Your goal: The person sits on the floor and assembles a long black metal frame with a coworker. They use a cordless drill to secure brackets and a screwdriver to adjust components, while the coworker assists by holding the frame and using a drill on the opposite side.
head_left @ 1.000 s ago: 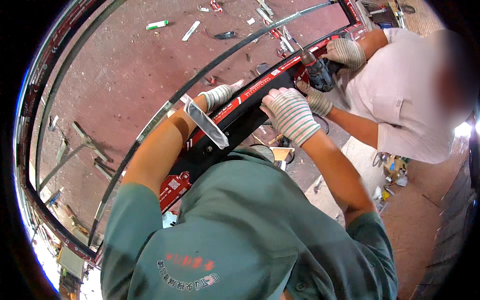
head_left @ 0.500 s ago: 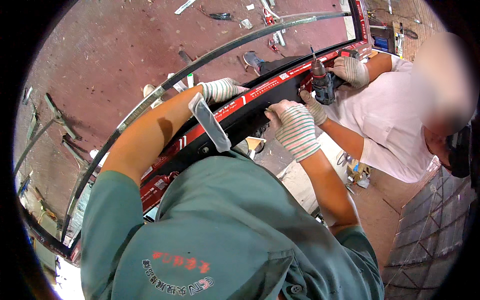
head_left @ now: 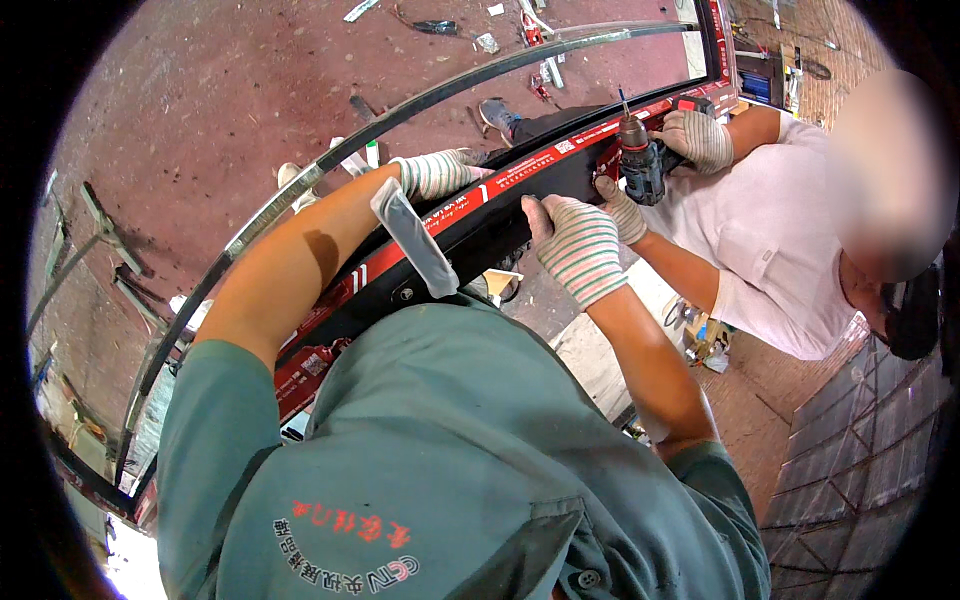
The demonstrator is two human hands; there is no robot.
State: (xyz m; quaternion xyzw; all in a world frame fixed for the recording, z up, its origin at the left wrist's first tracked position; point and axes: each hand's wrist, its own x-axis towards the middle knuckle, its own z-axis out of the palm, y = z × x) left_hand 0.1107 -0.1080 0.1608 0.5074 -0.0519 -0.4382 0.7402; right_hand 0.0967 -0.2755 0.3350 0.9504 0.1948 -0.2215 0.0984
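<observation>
A long black frame with red printed film runs diagonally in front of my body. My left hand, in a striped knit glove, reaches over the frame and grips its far side; some fingertips are hidden there. On the near side, my right hand, gloved with bare fingertips, is closed, thumb and fingers together beside the frame's dark face. Whatever is between them is too small to make out. A flat whitish strip lies across the frame near my left wrist.
At the right, a co-worker in a white shirt holds a cordless drill, bit upward, close to my right hand. A curved metal-edged frame bar arcs beyond my left arm. Scraps litter the reddish floor; dark panels stand lower right.
My right hand has shifted slightly left and up along the frame, its fingertips drawn closer together. My left hand keeps its place on the frame. The co-worker's drill has barely moved.
</observation>
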